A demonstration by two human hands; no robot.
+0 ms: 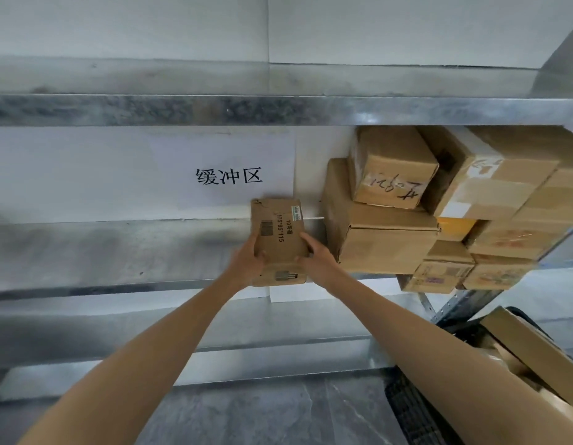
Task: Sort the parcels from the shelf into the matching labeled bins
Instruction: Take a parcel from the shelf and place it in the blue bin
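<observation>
Metal shelf point(118, 252) w/ stacked boxes point(439, 203) at right; small carton point(280, 242) is gripped betw. left hand point(246, 263) & right hand point(317, 260), fingers curled round it, arms outstretched.

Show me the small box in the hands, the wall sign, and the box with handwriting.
small box point(280, 232), head view, its printed top face.
wall sign point(229, 176), head view, its printed characters.
box with handwriting point(392, 187), head view, its written front face.

My two arms, bare from the near edge up to the wrists; my left hand point(246, 263) and right hand point(320, 263), both ungloved.
</observation>
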